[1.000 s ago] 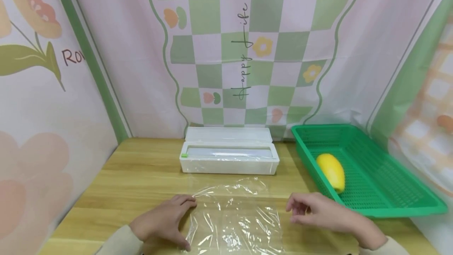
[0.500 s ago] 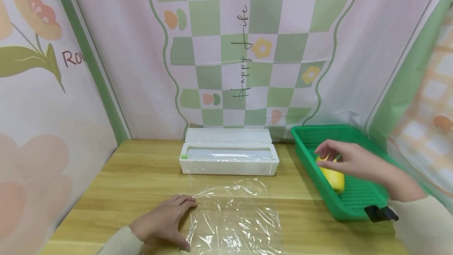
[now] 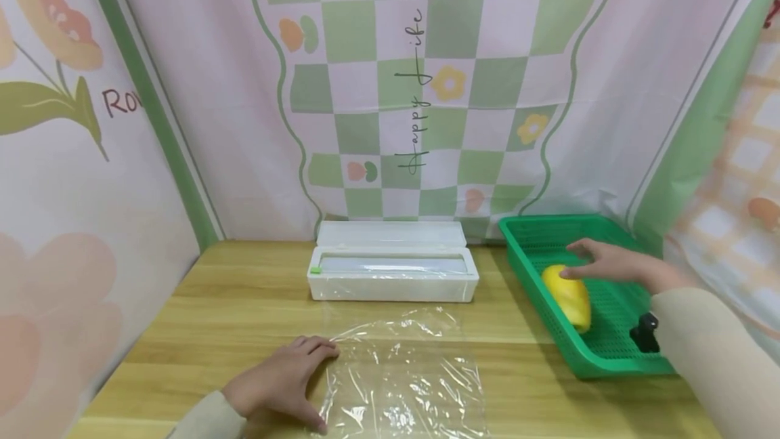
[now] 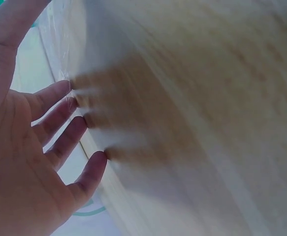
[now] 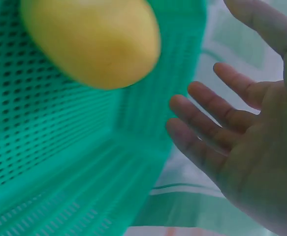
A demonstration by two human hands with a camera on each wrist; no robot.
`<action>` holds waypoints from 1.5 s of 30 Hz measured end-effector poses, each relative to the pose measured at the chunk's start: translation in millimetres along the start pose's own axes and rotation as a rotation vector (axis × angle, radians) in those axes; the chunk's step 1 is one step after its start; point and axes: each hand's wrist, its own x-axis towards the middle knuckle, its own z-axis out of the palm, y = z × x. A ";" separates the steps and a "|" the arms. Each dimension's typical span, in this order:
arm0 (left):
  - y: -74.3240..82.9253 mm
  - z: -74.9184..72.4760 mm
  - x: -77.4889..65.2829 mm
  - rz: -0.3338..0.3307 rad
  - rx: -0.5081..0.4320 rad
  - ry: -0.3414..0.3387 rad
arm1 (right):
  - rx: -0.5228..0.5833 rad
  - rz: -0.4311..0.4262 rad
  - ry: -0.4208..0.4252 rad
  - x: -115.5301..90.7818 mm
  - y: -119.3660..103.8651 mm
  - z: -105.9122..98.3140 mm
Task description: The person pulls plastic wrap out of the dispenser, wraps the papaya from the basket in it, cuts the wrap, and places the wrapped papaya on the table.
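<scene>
A sheet of clear cling film point(image 3: 402, 378) lies spread on the wooden table, running from the front of a white cling film box point(image 3: 390, 291). My left hand point(image 3: 282, 379) rests at the film's left edge, its fingers spread and fingertips down on the table in the left wrist view. Over the green basket point(image 3: 600, 366) is my right hand point(image 3: 612, 265), fingers apart and holding nothing. Just below its thumb sits a yellow mango point(image 3: 568, 300) against the basket's left wall. In the right wrist view the mango point(image 5: 96, 44) stands apart from the loosely extended fingers point(image 5: 202, 120).
The box's lid point(image 3: 391, 233) stands raised at the back, and a small green slider point(image 3: 315, 270) is at its left end. A patterned curtain point(image 3: 408, 120) hangs right behind the table, with more cloth at both sides.
My right hand has moved from beside the film, right and away from me, to over the basket by the mango. My left hand and the film have stayed in place.
</scene>
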 end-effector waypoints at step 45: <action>-2.2 2.6 -1.1 -0.006 -0.011 0.001 | 0.468 0.295 -0.265 20.2 35.2 28.1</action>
